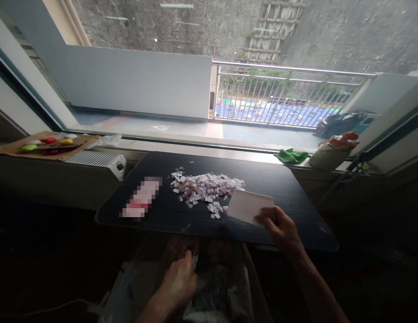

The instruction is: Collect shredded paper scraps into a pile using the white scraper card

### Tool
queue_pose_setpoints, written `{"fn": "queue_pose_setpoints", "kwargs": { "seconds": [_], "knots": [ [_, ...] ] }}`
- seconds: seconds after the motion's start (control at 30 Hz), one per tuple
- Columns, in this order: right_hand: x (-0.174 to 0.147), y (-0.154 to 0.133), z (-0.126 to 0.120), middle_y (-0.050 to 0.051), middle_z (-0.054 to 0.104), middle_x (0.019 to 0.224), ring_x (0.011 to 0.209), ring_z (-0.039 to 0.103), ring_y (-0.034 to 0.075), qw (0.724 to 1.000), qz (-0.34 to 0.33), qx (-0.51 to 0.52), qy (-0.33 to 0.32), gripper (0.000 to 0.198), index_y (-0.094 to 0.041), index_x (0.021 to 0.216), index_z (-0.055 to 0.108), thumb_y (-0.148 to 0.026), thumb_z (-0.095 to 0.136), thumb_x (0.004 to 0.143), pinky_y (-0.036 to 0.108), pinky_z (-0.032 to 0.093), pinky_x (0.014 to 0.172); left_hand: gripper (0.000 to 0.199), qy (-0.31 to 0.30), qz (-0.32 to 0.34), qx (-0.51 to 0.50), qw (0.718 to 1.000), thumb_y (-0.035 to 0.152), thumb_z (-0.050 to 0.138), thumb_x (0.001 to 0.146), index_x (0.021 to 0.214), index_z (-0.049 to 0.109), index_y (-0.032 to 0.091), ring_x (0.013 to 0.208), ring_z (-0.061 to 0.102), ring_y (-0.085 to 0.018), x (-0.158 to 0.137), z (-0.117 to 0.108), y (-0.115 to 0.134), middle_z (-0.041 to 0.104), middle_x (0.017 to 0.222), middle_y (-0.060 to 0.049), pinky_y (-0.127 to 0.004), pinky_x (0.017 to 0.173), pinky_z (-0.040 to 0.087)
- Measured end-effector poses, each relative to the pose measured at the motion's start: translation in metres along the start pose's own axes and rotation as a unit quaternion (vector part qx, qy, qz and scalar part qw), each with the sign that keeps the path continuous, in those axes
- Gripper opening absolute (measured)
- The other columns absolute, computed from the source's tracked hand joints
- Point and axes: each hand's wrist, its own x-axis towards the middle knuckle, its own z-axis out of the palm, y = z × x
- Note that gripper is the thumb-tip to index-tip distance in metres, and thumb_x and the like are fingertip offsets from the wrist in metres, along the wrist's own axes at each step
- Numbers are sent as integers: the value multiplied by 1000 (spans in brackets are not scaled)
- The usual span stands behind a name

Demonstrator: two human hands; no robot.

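My right hand (281, 226) is closed on the near right corner of a flat white card (247, 205), held over the right part of the dark table (202, 229). The card's left edge is beside a heap of small cut paper pieces (205, 186), mostly white with some pink. A smaller cluster of pieces lies just left of the card. Below the table's near edge, my left hand (180, 276) is closed on the rim of a clear plastic bag (222, 287). The bag hangs open under the edge, its contents dim and hard to make out.
A pinkish, blurred-out strip (141, 197) lies on the table's left side. On the sill are a green cloth (291, 156) and a pale container (330, 154) at right. A white radiator (97, 159) and cardboard (13, 146) with coloured items are at left.
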Motion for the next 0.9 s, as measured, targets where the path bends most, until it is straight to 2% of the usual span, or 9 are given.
{"fn": "queue_pose_setpoints", "kwargs": {
  "seconds": [0.17, 0.3, 0.5, 0.67, 0.73, 0.9],
  "knots": [
    [1, 7, 2, 1, 60, 71, 66, 52, 17, 1000, 5, -12, 3, 23, -19, 81, 58, -39, 58, 69, 29, 41, 62, 44, 9, 8, 41, 999, 16, 34, 74, 116, 42, 9, 89, 59, -22, -3, -1, 8, 63, 94, -12, -28, 73, 40],
    [4, 16, 8, 1, 59, 72, 66, 52, 16, 1000, 21, -12, 15, 23, -19, 82, 57, -39, 57, 70, 29, 41, 64, 41, -5, 31, 79, 996, 16, 36, 72, 111, 45, 8, 89, 60, -26, -1, 2, 23, 63, 93, -15, -32, 73, 42],
    [2, 18, 4, 1, 60, 73, 66, 53, 16, 999, 10, 27, -46, 22, -18, 84, 58, -36, 57, 70, 29, 42, 64, 45, 8, 55, 77, 995, 15, 38, 72, 116, 42, 5, 89, 61, -29, -6, 10, 40, 64, 91, -18, -36, 74, 45],
    [-4, 13, -1, 2, 60, 73, 67, 53, 17, 1000, 16, 20, 5, 26, -18, 86, 58, -38, 57, 70, 29, 42, 63, 50, -1, 84, 92, 992, 14, 40, 71, 120, 40, 3, 90, 61, -30, -15, 10, 59, 64, 92, -20, -38, 76, 46],
    [-9, 12, 2, 2, 60, 72, 67, 53, 17, 1000, 14, 11, 7, 25, -18, 84, 58, -38, 56, 70, 29, 42, 62, 53, -9, 92, 101, 991, 15, 42, 71, 123, 38, 2, 91, 61, -31, -16, 9, 65, 64, 93, -20, -39, 76, 47],
    [-18, 9, 11, 0, 57, 67, 62, 50, 15, 998, 7, 17, -63, 18, -18, 77, 56, -34, 54, 70, 26, 40, 58, 57, -24, 103, 109, 988, 14, 43, 71, 125, 35, 1, 92, 61, -31, -13, 7, 71, 64, 96, -21, -41, 78, 47]
  ]
}}
